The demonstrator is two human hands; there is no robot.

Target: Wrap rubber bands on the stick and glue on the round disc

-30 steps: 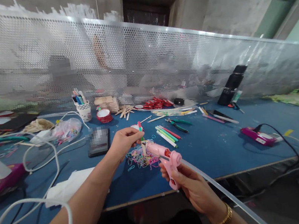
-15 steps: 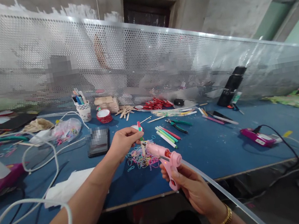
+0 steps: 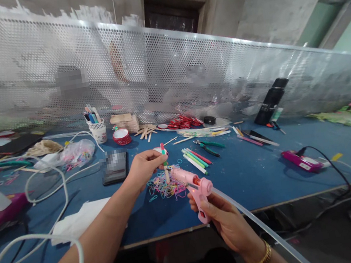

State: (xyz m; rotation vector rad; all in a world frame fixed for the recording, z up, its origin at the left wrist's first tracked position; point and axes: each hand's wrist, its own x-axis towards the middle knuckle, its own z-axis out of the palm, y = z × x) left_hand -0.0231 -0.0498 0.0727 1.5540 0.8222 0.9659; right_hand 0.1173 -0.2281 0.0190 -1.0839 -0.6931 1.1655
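Note:
Between the thumb and fingers of my left hand (image 3: 147, 165) is an upright popsicle stick (image 3: 167, 175), bare wood below and coloured red and green towards the top. My right hand (image 3: 225, 219) is wrapped round the handle of a pink hot glue gun (image 3: 193, 184). Its nozzle points left at the stick, close to its lower part; whether they touch I cannot tell. A long clear glue stick (image 3: 262, 227) sticks out of the gun's back. Under the stick and nozzle lies a loose heap of colourful rubber bands (image 3: 163, 187).
Markers (image 3: 197, 159) and green-handled pliers (image 3: 210, 146) lie right of the heap. A phone (image 3: 115, 166), white paper (image 3: 82, 219) and a white cable (image 3: 78, 255) are on the left. Behind stand a pen cup (image 3: 98, 131) and red-rimmed discs (image 3: 121, 136). A purple power strip (image 3: 301, 161) is at right.
Almost nothing differs. Both hands keep the popsicle stick and glue gun in nearly the same place, and the view has shifted very slightly.

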